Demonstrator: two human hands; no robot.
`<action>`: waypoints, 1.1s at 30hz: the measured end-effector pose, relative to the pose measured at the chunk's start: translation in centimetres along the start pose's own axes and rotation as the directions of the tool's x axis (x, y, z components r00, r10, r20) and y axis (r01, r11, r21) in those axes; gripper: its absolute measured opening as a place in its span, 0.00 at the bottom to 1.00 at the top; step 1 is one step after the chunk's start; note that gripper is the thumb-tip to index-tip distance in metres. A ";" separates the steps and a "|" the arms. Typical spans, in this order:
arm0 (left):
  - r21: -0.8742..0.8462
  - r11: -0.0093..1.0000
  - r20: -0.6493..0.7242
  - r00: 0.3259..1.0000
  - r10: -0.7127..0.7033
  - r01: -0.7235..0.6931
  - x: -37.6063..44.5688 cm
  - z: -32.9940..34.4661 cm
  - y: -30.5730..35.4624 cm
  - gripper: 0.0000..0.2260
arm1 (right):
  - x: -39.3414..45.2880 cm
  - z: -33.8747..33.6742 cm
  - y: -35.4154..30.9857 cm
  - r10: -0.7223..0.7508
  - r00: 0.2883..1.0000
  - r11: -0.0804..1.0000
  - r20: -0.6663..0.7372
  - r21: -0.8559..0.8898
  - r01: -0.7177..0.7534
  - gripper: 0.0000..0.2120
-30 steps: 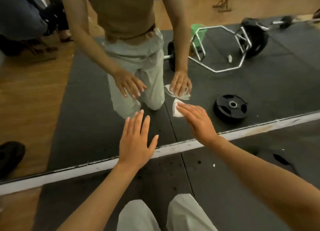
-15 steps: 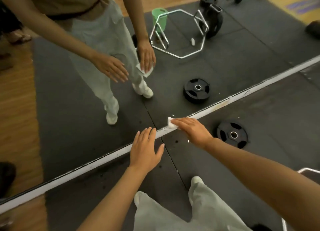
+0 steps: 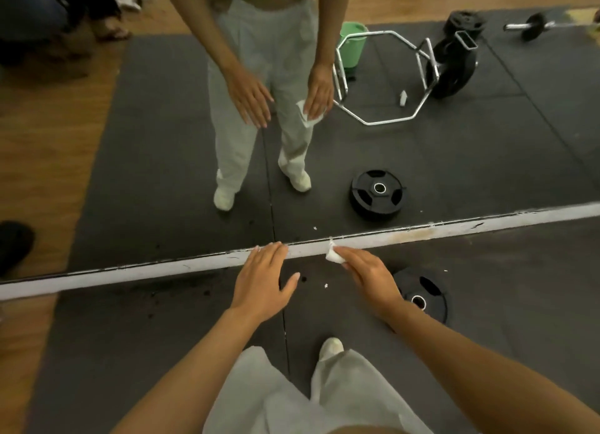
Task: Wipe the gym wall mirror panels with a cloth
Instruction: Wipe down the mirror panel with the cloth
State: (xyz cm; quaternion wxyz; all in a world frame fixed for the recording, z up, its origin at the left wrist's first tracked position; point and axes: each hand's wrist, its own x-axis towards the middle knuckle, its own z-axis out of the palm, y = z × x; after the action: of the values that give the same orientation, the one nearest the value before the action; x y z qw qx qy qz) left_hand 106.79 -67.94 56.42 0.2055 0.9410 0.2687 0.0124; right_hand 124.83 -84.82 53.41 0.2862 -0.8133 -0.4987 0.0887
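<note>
Fingers of right hand laid nearly straight over a small white cloth, pressing it down at the bottom edge of the mirror, right where glass meets the pale baseboard strip. Cloth crumpled, poking out past the fingertips toward the strip; whether the thumb pinches it from below, cannot tell. Left hand flat and spread, holding nothing, fingertips touching the same strip just left of the cloth, thumb splayed to the right. Between the two hands, a dark vertical seam where two mirror panels join, carried on below as a joint in the black rubber floor mat.

Small white fleck on the mat near the right wrist. Black weight plate lying flat just beyond the right forearm, partly hidden by it; its reflection higher up in the glass. Pale trouser legs and one light shoe at the lower edge of view.

Reflected in the mirror: both hands, cloth, legs and shoes; a chrome hex bar loaded with black plates; a green bucket behind it; a short barbell at upper right; wooden floor at left.
</note>
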 end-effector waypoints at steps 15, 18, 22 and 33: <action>0.279 0.912 -0.604 0.684 0.409 -0.300 9.7 -16.5 7.4 0.26 | 15.5 -19.3 -6.0 -0.747 0.631 0.642 -0.208 -0.474 0.603 0.18; 0.391 0.867 -0.659 0.564 0.498 -0.309 10.9 -22.6 8.6 0.26 | 18.7 -24.5 -9.0 -0.830 0.492 0.539 -0.263 -0.603 0.587 0.18; 0.506 0.821 -0.722 0.389 0.572 -0.265 12.5 -31.2 10.7 0.26 | 22.6 -31.7 -13.5 -0.910 0.314 0.402 -0.270 -0.757 0.515 0.19; 0.588 0.801 -0.782 0.170 0.599 -0.116 14.3 -52.4 17.9 0.28 | 31.4 -48.8 -27.2 -0.983 -0.024 0.167 -0.180 -0.950 0.262 0.25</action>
State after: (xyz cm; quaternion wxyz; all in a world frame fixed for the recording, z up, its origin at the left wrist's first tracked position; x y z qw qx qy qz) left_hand 120.99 -54.50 110.20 -0.2021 0.7934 0.0952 0.5662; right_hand 140.36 -66.96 112.93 0.1544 -0.3674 -0.6179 -0.6778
